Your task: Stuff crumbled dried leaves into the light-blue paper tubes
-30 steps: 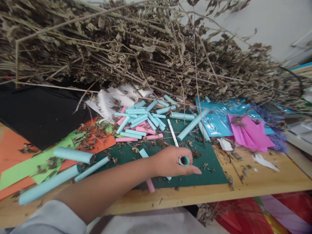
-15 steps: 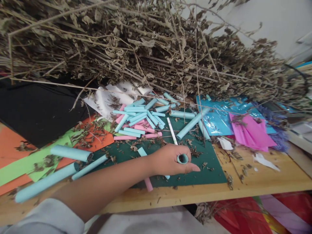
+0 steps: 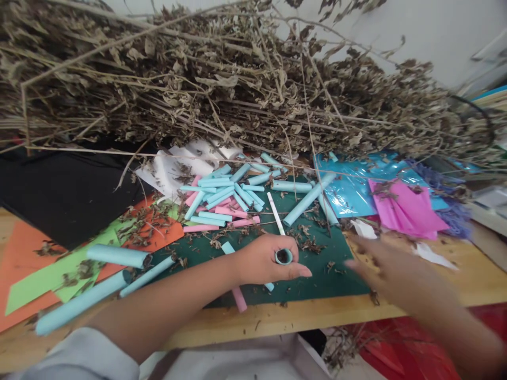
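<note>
My left hand (image 3: 261, 261) is wrapped round a light-blue rolled paper tube (image 3: 283, 257). The tube's round end faces up toward me, with dark stuff inside it; the rest is hidden in the fist. To its right, my right hand (image 3: 392, 269) hangs over the table, smeared by motion, so its fingers are unclear. Beneath my left hand lies a dark green sheet (image 3: 336, 279) scattered with dried leaf crumbs (image 3: 311, 245). A thin white stick (image 3: 276, 214) stands out just behind that fist. A pink paper tube (image 3: 239, 300) pokes out below the wrist.
Several small blue and pink tubes (image 3: 222, 198) form a pile further back. Larger blue tubes (image 3: 119, 256) lie at left. Dried leafy stalks (image 3: 237, 100) heap across the back. A blue plastic packet (image 3: 348, 195) and magenta paper (image 3: 406, 208) are at right, a black sheet (image 3: 59, 195) at left.
My right hand has come into view from the right. My left hand still grips the blue tube. The whole view has shifted slightly.
</note>
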Available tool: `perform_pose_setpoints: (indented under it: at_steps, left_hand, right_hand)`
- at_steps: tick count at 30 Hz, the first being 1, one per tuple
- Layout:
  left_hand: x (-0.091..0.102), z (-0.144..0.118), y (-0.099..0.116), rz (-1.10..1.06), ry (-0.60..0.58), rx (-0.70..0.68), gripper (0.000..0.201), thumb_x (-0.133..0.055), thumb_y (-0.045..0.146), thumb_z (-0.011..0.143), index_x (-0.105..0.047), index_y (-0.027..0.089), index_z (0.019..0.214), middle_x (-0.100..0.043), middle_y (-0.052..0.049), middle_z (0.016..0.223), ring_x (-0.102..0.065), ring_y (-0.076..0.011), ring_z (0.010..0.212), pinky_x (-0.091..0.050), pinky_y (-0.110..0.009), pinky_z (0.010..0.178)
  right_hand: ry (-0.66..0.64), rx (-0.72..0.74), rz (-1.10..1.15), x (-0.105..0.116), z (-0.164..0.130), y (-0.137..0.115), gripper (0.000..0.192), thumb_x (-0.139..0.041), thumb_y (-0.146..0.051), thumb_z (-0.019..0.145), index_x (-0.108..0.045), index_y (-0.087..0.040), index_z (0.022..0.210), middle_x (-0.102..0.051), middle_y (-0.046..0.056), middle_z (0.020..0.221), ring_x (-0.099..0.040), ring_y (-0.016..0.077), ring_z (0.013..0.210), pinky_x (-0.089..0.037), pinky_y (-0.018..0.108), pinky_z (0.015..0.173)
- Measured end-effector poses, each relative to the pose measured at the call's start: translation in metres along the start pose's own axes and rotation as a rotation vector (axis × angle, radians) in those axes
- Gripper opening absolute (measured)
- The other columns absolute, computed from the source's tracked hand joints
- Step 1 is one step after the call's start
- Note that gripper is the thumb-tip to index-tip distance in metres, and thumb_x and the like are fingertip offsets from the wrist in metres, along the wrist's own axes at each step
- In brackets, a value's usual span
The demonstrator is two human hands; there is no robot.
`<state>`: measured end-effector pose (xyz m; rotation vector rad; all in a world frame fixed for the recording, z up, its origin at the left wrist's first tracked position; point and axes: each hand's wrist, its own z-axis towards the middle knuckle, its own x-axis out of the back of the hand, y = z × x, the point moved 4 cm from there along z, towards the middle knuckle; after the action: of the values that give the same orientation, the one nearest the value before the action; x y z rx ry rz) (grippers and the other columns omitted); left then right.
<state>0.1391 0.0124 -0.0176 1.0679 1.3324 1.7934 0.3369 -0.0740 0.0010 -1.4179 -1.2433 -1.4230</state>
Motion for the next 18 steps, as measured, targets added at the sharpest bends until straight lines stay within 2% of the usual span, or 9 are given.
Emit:
perform_pose_setpoints:
  at_steps: [2, 3, 5, 7, 10, 12, 15, 18]
  left_hand:
    - [0.000, -0.001, 0.001, 0.019, -0.002, 0.005, 0.023, -0.055, 0.033, 0.067, -0.044, 0.014, 0.060, -0.044, 0.003, 0.057, -0.040, -0.0066, 0.055, -0.034, -0.018, 0.054]
    - [-0.001, -0.001, 0.001, 0.025, 0.004, 0.007, 0.023, -0.055, 0.033, 0.067, -0.044, 0.014, 0.060, -0.044, 0.003, 0.057, -0.041, -0.0068, 0.055, -0.035, -0.019, 0.054]
    - [-0.002, -0.001, 0.001, 0.028, 0.012, 0.008, 0.022, -0.055, 0.032, 0.067, -0.044, 0.014, 0.059, -0.044, 0.003, 0.057, -0.040, -0.0069, 0.054, -0.035, -0.019, 0.053]
    - [-0.002, -0.001, 0.000, 0.023, 0.019, 0.010, 0.023, -0.055, 0.032, 0.066, -0.042, 0.014, 0.057, -0.042, 0.003, 0.055, -0.039, -0.0068, 0.052, -0.034, -0.019, 0.051]
    - [-0.003, -0.002, -0.001, 0.009, 0.029, 0.004, 0.025, -0.054, 0.032, 0.066, -0.040, 0.015, 0.056, -0.041, 0.003, 0.052, -0.038, -0.0066, 0.050, -0.033, -0.019, 0.049]
    - [-0.002, -0.002, 0.000, 0.004, 0.037, -0.003, 0.024, -0.054, 0.032, 0.067, -0.041, 0.014, 0.056, -0.042, 0.003, 0.053, -0.038, -0.0065, 0.051, -0.033, -0.019, 0.050]
    - [-0.002, -0.002, 0.000, -0.004, 0.040, -0.008, 0.023, -0.054, 0.031, 0.067, -0.042, 0.014, 0.057, -0.044, 0.003, 0.055, -0.039, -0.0065, 0.052, -0.034, -0.019, 0.051]
    - [-0.001, -0.002, -0.001, -0.019, 0.038, -0.013, 0.023, -0.054, 0.031, 0.067, -0.042, 0.014, 0.057, -0.044, 0.002, 0.056, -0.039, -0.0065, 0.053, -0.034, -0.019, 0.052]
  right_hand:
    - [-0.034, 0.038, 0.006, -0.018, 0.005, -0.038, 0.050, -0.034, -0.053, 0.075, -0.037, -0.025, 0.116, -0.056, 0.008, 0.102, -0.057, 0.0247, 0.076, -0.042, 0.033, 0.054]
    - [-0.023, -0.004, 0.006, -0.022, 0.008, -0.051, 0.053, -0.032, -0.054, 0.075, -0.034, -0.023, 0.118, -0.056, 0.010, 0.099, -0.058, 0.0251, 0.073, -0.040, 0.031, 0.052]
    - [0.000, -0.077, 0.007, -0.027, 0.016, -0.070, 0.055, -0.031, -0.055, 0.074, -0.033, -0.020, 0.117, -0.057, 0.012, 0.094, -0.058, 0.0253, 0.071, -0.037, 0.029, 0.049]
    - [0.010, -0.099, 0.002, -0.028, 0.024, -0.079, 0.046, -0.033, -0.052, 0.076, -0.039, -0.020, 0.108, -0.057, 0.009, 0.088, -0.057, 0.0236, 0.070, -0.033, 0.027, 0.047]
    - [0.011, -0.023, -0.016, -0.029, 0.033, -0.085, 0.025, -0.031, -0.039, 0.081, -0.047, -0.021, 0.088, -0.056, 0.004, 0.079, -0.056, 0.0190, 0.066, -0.026, 0.024, 0.044]
    - [0.006, 0.043, -0.011, -0.031, 0.038, -0.085, 0.022, -0.029, -0.032, 0.083, -0.048, -0.021, 0.081, -0.055, 0.003, 0.075, -0.055, 0.0167, 0.062, -0.025, 0.023, 0.043]
    - [-0.003, 0.107, 0.077, -0.032, 0.048, -0.078, 0.019, -0.032, -0.028, 0.082, -0.049, -0.021, 0.079, -0.056, 0.002, 0.075, -0.055, 0.0157, 0.065, -0.028, 0.023, 0.047]
    - [0.055, 0.012, 0.116, -0.029, 0.062, -0.059, 0.019, -0.033, -0.029, 0.081, -0.050, -0.020, 0.082, -0.057, 0.004, 0.082, -0.054, 0.0171, 0.072, -0.031, 0.024, 0.051]
